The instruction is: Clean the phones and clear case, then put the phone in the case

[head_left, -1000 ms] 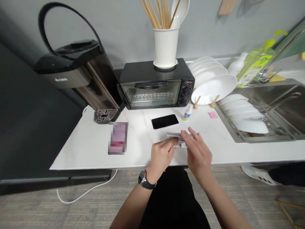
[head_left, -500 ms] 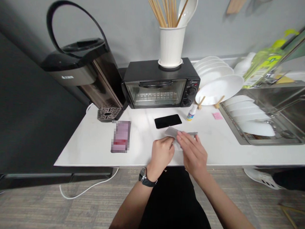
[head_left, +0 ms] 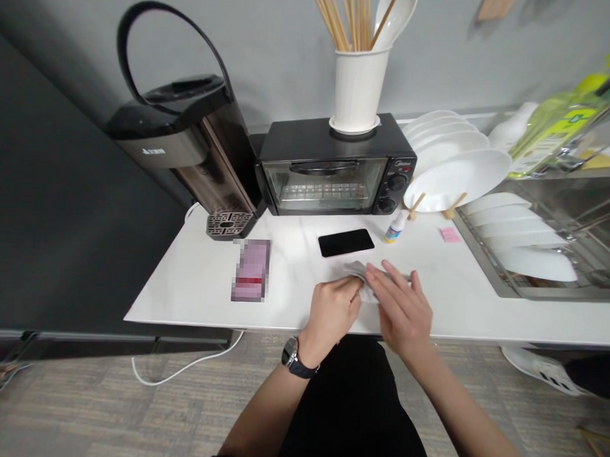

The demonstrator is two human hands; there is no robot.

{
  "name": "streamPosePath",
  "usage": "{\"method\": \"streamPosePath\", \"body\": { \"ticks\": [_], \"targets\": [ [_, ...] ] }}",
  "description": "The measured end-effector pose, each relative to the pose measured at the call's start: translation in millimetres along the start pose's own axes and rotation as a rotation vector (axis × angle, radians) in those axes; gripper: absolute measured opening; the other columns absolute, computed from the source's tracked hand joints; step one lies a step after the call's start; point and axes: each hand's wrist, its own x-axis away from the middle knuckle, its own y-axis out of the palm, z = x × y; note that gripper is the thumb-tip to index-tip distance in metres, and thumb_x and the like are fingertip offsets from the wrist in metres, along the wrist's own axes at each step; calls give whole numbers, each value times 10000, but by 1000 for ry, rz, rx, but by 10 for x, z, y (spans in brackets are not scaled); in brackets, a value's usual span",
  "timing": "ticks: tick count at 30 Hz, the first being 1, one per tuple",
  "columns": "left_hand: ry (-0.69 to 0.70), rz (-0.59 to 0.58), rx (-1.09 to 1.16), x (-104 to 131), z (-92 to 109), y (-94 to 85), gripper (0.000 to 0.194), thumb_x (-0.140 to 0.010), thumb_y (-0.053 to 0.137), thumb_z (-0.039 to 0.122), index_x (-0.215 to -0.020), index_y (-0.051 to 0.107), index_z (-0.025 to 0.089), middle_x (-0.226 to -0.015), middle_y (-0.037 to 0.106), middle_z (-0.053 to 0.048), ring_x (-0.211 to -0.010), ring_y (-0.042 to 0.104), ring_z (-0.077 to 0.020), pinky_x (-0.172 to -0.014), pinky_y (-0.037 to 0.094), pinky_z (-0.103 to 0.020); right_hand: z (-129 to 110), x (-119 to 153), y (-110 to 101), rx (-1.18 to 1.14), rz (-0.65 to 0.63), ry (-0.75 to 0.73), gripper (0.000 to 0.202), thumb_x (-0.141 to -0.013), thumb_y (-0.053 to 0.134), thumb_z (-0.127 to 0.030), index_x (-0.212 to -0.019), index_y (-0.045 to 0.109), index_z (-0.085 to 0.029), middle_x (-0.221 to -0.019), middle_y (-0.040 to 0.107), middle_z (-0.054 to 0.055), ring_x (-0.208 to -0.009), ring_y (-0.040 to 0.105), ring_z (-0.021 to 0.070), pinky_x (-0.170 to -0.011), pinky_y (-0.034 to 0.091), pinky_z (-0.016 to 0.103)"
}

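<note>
Head view showed the person's dark clothing (head_left: 351, 417) nearest, with a dark-strapped watch (head_left: 298, 358) on the left wrist just ahead of it. Beyond the wrist, the left hand (head_left: 333, 308) was bent into a loose fist, its grip closed on a grey cloth (head_left: 356, 268). The right hand (head_left: 406, 307) lay against the same cloth with its fingers fairly straight; whether its grip clamped the cloth could not be told.

The cloth was between the two hands, above the table (head_left: 182, 294) near its front edge. It looked thin, soft and crumpled: dull grey along the folded upper part that stuck out past the left fingers, paler, almost white, where it hung between the palms. A further grey edge showed beyond the right fingers, and the rest was hidden beneath them.

Just past the cloth lay a phone (head_left: 346, 243), its black face up, blank and glossy, with a pale rim along the near side. A small white bottle (head_left: 396, 227), yellow at its base, stood beside it to the right. Farther back sat a black toaster oven (head_left: 332, 169).
</note>
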Motion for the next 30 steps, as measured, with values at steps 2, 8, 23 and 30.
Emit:
{"method": "streamPosePath", "body": {
  "ticks": [2,8,23,30],
  "targets": [
    [18,-3,1,-8,17,-6,229,-971,545,67,-973,733,198,-911,809,-39,-790,771,-191,-687,559,-266,13,0,-24,-26,26,55,646,-1041,433,-68,-1645,408,-298,-1495,663,73,-1540,450,291,-1292,296,609],
    [55,10,-34,-12,-6,-3,220,-973,548,70,-922,726,189,-861,798,-37,-758,765,-184,-666,558,-264,56,18,-52,-30,-31,15,647,-1031,479,-61,-1629,434,-305,-1469,687,46,-1516,497,249,-1331,197,566],
    [65,13,-167,70,-31,-59,266,-937,559,45,-742,675,185,-691,726,-18,-594,681,-164,-561,440,-272,55,28,-36,-95,-123,-63,656,-1033,448,-68,-1662,370,-236,-1525,638,88,-1532,474,231,-1329,206,499],
    [81,9,-221,91,-38,-87,293,-900,583,29,-658,637,185,-627,690,-18,-542,645,-168,-533,380,-297,59,81,-27,-109,-136,-51,672,-1035,463,-91,-1679,329,-230,-1508,654,89,-1506,511,241,-1320,249,496]
  ]
}}
